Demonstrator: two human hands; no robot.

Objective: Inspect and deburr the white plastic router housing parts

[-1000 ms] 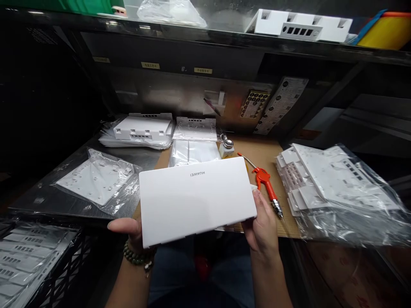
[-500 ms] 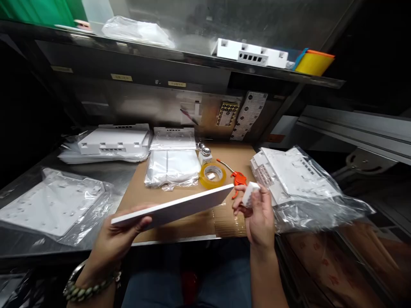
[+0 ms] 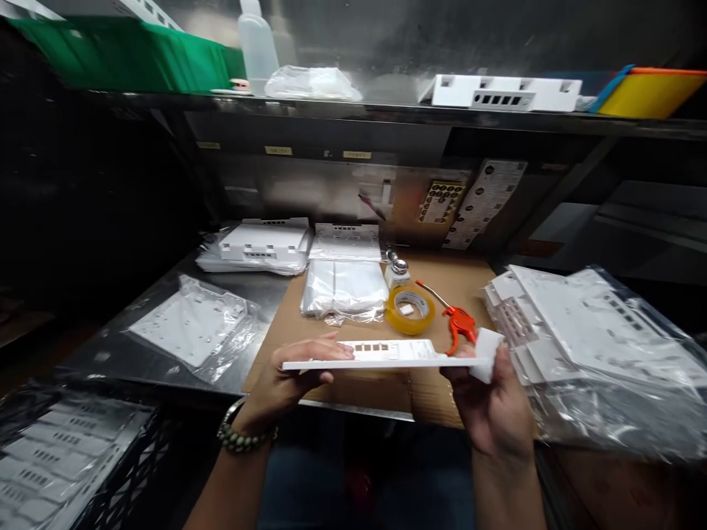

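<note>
the left hand point(image 3: 295, 379) grasps one end of the white panel point(image 3: 381, 364), fingers over the top and thumb underneath. the right hand point(image 3: 500, 412) pinches a small white block point(image 3: 487, 353) at the panel's other end; whether its hidden fingers also bear on the panel, i cannot tell. the panel is held in the air on the near side of the tape roll point(image 3: 410, 311), edge towards the wearer, its slotted part point(image 3: 381, 350) standing up behind.

to handle this well, a firm hold near the left end should stop the panel twisting, while light, even pressure from the block would spare the rim; fingertips are best clear of the slots.

both forearms reach up from below, the left slanting inward, the right nearly straight, its palm turned partly up and fingers curled round the block.

right of the tape roll lies a red air gun point(image 3: 462, 324); left of it, a pile of clear bags point(image 3: 345, 283); just beyond it, a metal-topped bottle point(image 3: 398, 274); well to its right, bagged white parts point(image 3: 591, 324).
</note>
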